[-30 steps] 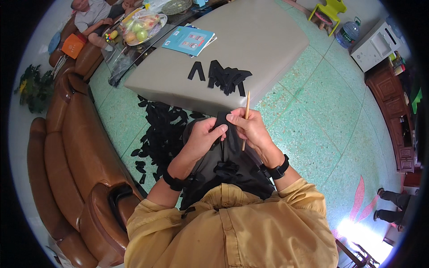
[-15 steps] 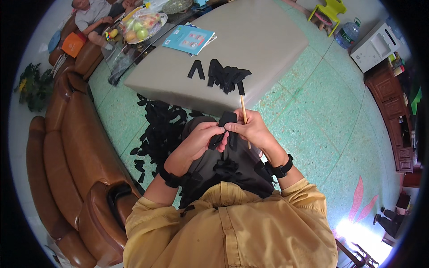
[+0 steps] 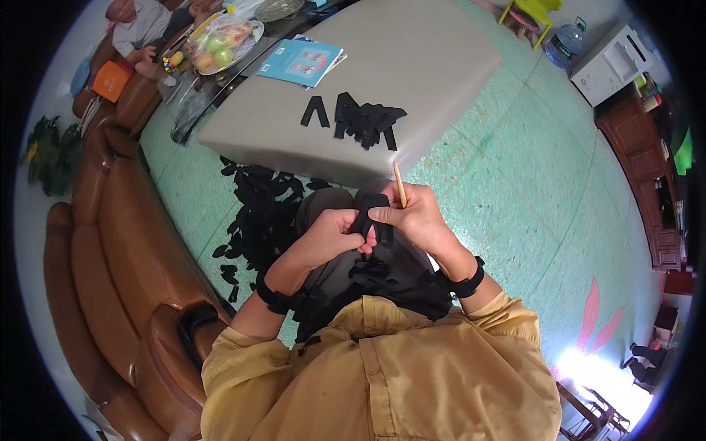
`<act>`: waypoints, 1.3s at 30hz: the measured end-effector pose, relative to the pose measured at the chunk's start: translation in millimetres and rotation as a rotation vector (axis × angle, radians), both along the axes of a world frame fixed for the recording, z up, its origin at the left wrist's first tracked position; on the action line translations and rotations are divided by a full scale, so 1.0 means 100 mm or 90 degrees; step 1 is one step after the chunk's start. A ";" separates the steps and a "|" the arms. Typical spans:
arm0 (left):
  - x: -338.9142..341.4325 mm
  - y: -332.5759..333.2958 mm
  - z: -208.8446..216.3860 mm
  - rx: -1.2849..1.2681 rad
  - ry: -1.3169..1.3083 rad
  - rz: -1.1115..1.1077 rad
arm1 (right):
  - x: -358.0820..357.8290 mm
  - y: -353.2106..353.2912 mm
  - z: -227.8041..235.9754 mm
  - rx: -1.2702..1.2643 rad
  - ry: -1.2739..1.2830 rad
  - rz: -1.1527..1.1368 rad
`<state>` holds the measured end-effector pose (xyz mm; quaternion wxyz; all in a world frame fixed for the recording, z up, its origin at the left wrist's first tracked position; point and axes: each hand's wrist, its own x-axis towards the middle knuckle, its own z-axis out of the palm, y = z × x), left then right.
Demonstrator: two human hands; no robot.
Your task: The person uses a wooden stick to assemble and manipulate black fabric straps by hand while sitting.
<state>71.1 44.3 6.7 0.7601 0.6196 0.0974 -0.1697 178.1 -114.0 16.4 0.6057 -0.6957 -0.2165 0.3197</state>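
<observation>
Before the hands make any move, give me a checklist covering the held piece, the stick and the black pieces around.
1. Soft black fabric strip gripped by the bare left hand and bare right hand: ok.
2. Slender pale wooden stick secured in the right hand: ok, upper end protruding.
3. Black strip cluster resting on the beige padded ottoman: ok.
4. Small black pieces kept off the green speckled floor: not ok, many lie there.
5. Strip's underside undamaged: cannot tell, hidden from view.

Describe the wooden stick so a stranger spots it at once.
Find the large beige padded bench; just below its near right corner is the person's right hand. The wooden stick juts from that hand toward the bench, slim and pale tan, unlike the wider black fabric strip beside it.
</observation>
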 end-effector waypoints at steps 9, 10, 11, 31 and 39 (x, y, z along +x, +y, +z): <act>0.01 -0.17 0.04 0.050 -0.115 0.262 | 0.06 0.02 -0.10 0.184 0.342 -0.088; 0.03 -0.25 0.12 0.111 -0.115 0.285 | 0.05 0.03 -0.11 0.208 0.361 -0.112; 0.04 -0.28 0.09 0.111 -0.116 0.285 | 0.04 0.04 -0.11 0.208 0.360 -0.112; 0.13 -0.25 -0.10 0.223 -0.216 0.401 | -0.06 0.07 -0.21 0.249 0.355 -0.090; 0.07 -0.25 -0.09 0.188 -0.187 0.413 | -0.05 0.08 -0.21 0.213 0.341 -0.149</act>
